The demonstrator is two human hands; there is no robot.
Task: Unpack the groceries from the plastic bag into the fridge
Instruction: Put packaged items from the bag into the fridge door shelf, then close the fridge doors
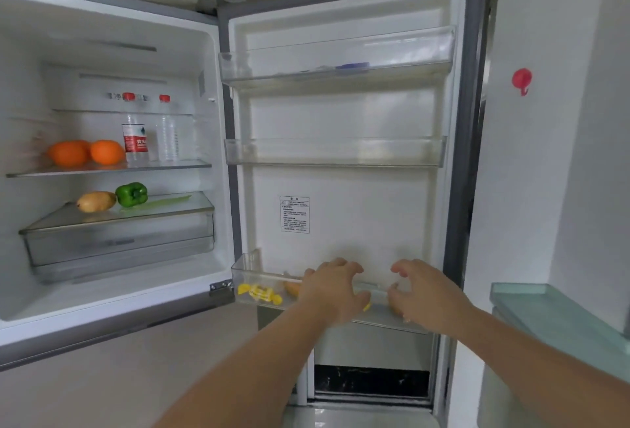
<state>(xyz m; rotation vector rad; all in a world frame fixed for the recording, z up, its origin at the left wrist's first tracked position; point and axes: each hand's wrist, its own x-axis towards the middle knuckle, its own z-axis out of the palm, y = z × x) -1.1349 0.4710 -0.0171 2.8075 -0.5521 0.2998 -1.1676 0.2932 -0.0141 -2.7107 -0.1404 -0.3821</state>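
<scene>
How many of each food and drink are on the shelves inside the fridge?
Oranges: 2
Water bottles: 2
Green pepper: 1
Potato: 1
Total: 6

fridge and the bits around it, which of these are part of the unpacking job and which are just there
Part of the job:
- left hand and right hand at the bottom door bin
- yellow items in that bin
- oranges, water bottles, green pepper

Just there:
- red wall hook
- glass counter
</scene>
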